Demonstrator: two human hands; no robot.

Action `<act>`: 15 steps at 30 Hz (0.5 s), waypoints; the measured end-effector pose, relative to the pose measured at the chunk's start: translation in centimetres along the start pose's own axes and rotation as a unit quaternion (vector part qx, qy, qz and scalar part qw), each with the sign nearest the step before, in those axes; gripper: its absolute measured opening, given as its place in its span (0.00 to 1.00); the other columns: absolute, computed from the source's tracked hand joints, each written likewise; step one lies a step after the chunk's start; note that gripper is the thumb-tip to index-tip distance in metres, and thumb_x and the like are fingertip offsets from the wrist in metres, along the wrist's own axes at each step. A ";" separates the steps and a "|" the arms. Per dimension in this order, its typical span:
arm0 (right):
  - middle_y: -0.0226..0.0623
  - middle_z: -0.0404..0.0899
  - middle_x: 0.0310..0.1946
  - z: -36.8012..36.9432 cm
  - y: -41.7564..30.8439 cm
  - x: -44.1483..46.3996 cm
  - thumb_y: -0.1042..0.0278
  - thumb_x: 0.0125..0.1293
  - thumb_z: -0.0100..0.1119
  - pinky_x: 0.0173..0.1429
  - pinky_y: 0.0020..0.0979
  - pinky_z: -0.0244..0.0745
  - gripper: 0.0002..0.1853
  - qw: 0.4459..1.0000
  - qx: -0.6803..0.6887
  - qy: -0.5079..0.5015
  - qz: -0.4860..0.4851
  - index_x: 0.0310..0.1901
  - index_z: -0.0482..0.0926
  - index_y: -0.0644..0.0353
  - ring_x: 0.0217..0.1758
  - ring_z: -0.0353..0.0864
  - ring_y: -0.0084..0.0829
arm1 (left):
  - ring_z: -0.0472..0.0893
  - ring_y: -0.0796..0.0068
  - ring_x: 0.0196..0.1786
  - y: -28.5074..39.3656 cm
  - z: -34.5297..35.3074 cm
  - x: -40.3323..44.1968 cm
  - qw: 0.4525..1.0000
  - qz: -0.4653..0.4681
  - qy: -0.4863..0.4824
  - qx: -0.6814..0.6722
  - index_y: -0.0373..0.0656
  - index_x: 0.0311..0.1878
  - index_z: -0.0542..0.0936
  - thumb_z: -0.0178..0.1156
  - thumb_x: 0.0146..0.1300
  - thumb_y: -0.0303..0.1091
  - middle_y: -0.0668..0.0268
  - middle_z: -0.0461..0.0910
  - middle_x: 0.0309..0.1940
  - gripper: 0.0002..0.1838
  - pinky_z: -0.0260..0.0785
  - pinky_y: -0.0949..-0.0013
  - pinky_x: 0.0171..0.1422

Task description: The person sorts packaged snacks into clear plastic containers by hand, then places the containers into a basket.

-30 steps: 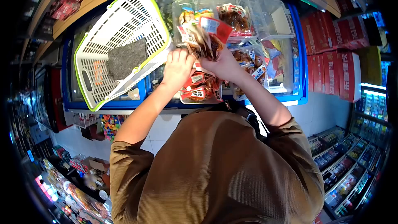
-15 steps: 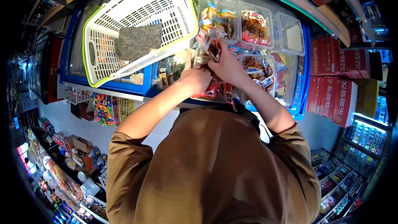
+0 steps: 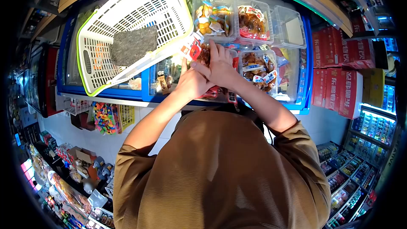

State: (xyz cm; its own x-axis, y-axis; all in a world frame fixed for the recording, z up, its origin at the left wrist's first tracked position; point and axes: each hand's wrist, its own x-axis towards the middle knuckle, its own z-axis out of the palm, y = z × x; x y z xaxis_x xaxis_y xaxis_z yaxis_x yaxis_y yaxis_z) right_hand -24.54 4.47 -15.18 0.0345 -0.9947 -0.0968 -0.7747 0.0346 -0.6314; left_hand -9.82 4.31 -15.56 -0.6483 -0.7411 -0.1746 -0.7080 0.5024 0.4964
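My right hand (image 3: 221, 68) lies over the packed snacks at the counter's front, its fingers stretched out and its thumb crossing my left hand. Against those fingers is a clear snack packet (image 3: 204, 53) with brown contents and a red-and-white label. My left hand (image 3: 193, 84) is just below and to the left, one digit pointing up; its other fingers are hidden under my right hand. Red snack packets (image 3: 212, 93) show beneath both wrists. Right of my right hand stands a clear tub of brown wrapped snacks (image 3: 258, 71).
A white-and-green basket (image 3: 95, 44) holding a dark grey slab (image 3: 135, 45) sits at the left on the blue-edged freezer (image 3: 146, 85). Behind my hands are clear tubs of yellow-wrapped snacks (image 3: 213, 19) and brown snacks (image 3: 253, 22). Red cartons (image 3: 339, 89) are stacked at the right.
The packet my right hand was gripping up high is now lower and further left. My right hand's fingers have straightened, and the hand has moved left over my left hand.
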 end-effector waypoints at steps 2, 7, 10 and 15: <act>0.63 0.59 0.66 -0.7 1.3 0.9 0.28 0.62 0.53 0.74 0.53 0.49 0.53 0.998 0.009 -0.060 -0.007 0.74 0.52 0.66 0.69 0.58 0.60 | 0.75 0.59 0.65 -0.2 1.1 0.5 0.998 -0.033 0.047 -0.007 0.39 0.61 0.77 0.55 0.66 0.57 0.55 0.81 0.54 0.32 0.31 0.39 0.79; 0.62 0.67 0.63 -6.3 2.4 3.1 0.37 0.63 0.58 0.71 0.40 0.60 0.48 0.954 0.216 -0.205 0.006 0.73 0.56 0.68 0.69 0.68 0.48 | 0.82 0.49 0.46 -1.0 1.8 1.7 0.997 -0.062 0.033 -0.013 0.36 0.49 0.81 0.46 0.73 0.54 0.46 0.83 0.37 0.27 0.36 0.44 0.79; 0.48 0.80 0.53 -8.4 4.0 4.5 0.50 0.61 0.65 0.62 0.33 0.70 0.48 0.949 0.174 -0.263 0.028 0.75 0.51 0.66 0.56 0.79 0.38 | 0.81 0.46 0.40 -0.3 -1.3 2.0 0.996 -0.062 -0.055 -0.044 0.35 0.35 0.83 0.46 0.74 0.49 0.43 0.80 0.27 0.26 0.42 0.47 0.78; 0.41 0.81 0.48 -10.0 3.0 6.9 0.62 0.57 0.71 0.52 0.28 0.73 0.49 0.928 0.189 -0.321 0.014 0.75 0.52 0.64 0.48 0.78 0.29 | 0.79 0.46 0.48 -2.4 -0.9 2.6 0.997 0.045 -0.029 -0.062 0.36 0.40 0.83 0.51 0.73 0.43 0.46 0.82 0.34 0.19 0.51 0.50 0.75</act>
State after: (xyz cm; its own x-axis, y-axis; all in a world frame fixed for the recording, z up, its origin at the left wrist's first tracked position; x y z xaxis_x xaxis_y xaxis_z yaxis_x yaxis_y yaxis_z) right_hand -32.95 -3.22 -10.09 0.4808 -0.7349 -0.4783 -0.5087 0.2105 -0.8348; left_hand -9.61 0.79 -16.47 -0.7257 -0.6663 -0.1718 -0.6084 0.5047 0.6124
